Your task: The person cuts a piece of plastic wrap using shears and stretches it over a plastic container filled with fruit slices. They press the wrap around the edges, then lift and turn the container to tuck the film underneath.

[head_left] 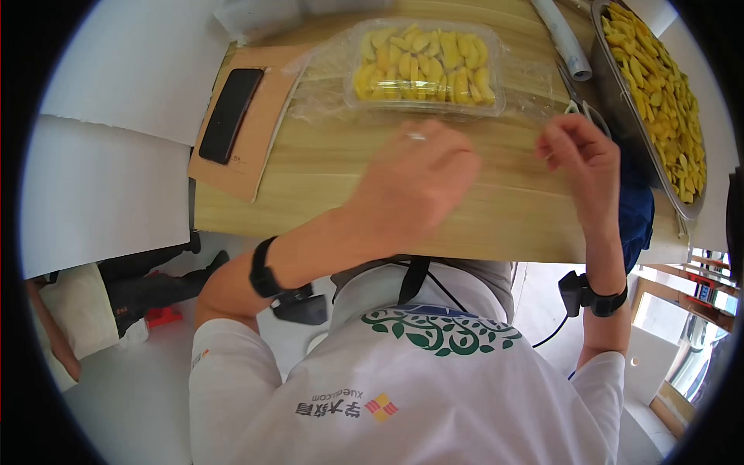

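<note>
A clear plastic tray point(425, 108) full of yellow fruit slices point(422, 66) sits at the far side of the wooden table, with thin clear film point(535, 81) spread around it. My left hand point(422, 178) is in front of the tray, apart from it and slightly blurred, its fingers curled in. Fingers of my right hand point(581, 159) are also bent, thumb near the index finger, to the right of the tray and just below the scissors point(585, 112). What either hand holds, if anything, I cannot make out.
A deep metal pan point(628, 97) of yellow slices stands at the right edge. Near it lies a roll of film point(564, 39). On the left, a black phone point(230, 116) rests on a brown paper folder point(256, 167). Another person point(85, 306) is at lower left.
</note>
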Available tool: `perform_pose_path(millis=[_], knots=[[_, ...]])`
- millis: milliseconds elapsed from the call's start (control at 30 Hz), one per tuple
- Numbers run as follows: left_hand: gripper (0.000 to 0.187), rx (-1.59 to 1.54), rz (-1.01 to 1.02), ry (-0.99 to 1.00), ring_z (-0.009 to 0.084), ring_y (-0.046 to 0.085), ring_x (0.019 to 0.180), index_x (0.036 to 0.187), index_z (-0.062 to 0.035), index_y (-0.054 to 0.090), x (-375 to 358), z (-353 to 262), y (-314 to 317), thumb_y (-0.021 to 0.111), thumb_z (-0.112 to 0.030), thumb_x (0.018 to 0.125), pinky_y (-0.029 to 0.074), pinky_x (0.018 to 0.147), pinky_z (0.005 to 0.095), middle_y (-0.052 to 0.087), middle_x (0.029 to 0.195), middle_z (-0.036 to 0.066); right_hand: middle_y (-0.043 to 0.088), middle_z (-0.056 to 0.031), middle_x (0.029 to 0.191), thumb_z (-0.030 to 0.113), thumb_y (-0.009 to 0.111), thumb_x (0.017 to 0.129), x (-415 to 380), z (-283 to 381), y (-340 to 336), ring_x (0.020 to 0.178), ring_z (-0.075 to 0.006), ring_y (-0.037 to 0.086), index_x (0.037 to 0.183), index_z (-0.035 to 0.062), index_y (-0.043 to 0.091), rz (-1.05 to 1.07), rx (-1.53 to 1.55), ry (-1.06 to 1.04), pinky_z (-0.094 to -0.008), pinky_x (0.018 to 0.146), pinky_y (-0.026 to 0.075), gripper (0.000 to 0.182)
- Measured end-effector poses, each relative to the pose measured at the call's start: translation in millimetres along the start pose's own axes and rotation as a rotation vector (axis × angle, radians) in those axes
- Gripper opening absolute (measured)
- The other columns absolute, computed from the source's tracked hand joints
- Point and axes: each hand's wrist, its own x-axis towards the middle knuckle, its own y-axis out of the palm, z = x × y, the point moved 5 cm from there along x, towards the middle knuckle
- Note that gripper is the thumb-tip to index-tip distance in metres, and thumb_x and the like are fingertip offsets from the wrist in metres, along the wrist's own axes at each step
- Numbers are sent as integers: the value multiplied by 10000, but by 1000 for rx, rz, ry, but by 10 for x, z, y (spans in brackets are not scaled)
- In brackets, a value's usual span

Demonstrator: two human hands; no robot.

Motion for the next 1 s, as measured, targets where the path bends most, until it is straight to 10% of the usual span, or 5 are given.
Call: perform_pose_path(millis=[100,167,267,433,1000], knots=[[133,-190,-18,-386,207,623,756,934,-3,646,-432,375,-288,666,-90,835,492,709,281,646,896,92,631,22,834,88,680,873,-47,139,365,762,-49,594,944,31,638,15,-82,-112,-190,618,462,101],[172,-587,-48,-1004,165,622,716,1028,16,639,-853,710,-323,612,-103,907,490,654,250,667,902,97,637,-3,878,81,708,835,-28,248,453,799,-75,602,953,37,637,-9,-198,-155,-204,643,470,145],[278,-973,-207,-1197,167,629,752,1130,63,576,-1132,867,-374,582,-120,921,515,655,281,660,981,133,621,-58,1047,83,735,785,35,414,527,958,-167,599,1045,58,629,-128,-548,-364,-267,767,485,281],[273,-1317,-480,-1257,148,611,748,1127,63,579,-1226,1052,-341,594,-116,922,502,653,248,652,977,143,449,-87,1392,134,781,697,211,498,744,1214,-304,450,1306,144,527,-4,-829,-712,-407,1018,366,659],[76,-1341,-531,-1248,94,537,665,934,-47,592,-1076,1224,-274,622,-106,897,398,492,208,631,959,65,470,-76,1397,171,786,673,514,353,917,1283,-292,429,1338,146,511,150,-946,-846,-414,1040,344,720]])
